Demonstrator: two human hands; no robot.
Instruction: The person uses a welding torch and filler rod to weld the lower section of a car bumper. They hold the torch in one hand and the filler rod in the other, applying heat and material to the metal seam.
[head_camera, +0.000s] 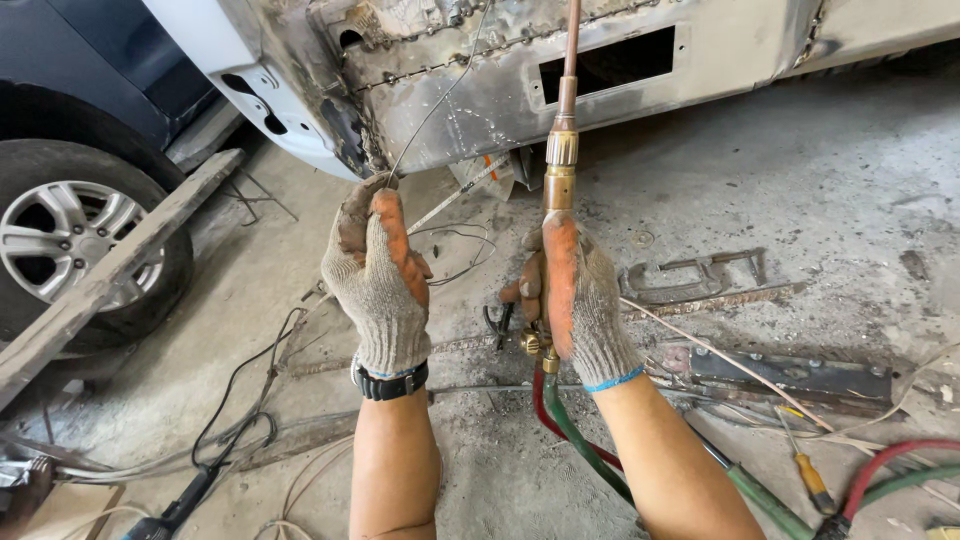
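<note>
The upper part of the view is filled by a burnt, welded car panel (520, 90), with a rectangular hole cut in its lower part. To the left of the panel, a dark car (90, 60) is seen with its wheel (60, 240), and a long wooden plank (110, 270) is leaned across in front of that wheel. Below the panel, a dusty concrete floor (860, 190) is spread out, strewn with scrap.

Below and to the right of the panel, flat metal strips (790, 375) and bent brackets (700, 275) are laid on the floor. A red hose (890, 460) and a green hose (770, 500) are run along the floor further below the panel, at the right, and black cables (235, 420) are coiled at the lower left. A screwdriver with a yellow handle (812, 482) is seen beside the hoses.

A gas torch (560, 160) is held upright just below the panel's hole, its copper tube reaching up across the panel. The right hand (575, 295), in a knitted glove with an orange coating, is clenched around the torch's handle; the brass valves (535, 345) are seen at the base of the fist, where the two hoses are joined on.

The left hand (380, 275), gloved the same way and worn with a black watch (390, 382), is closed on a thin wire rod (440, 100), which is pinched at the fingertips and slanted up to the panel's seam, left of the torch.
</note>
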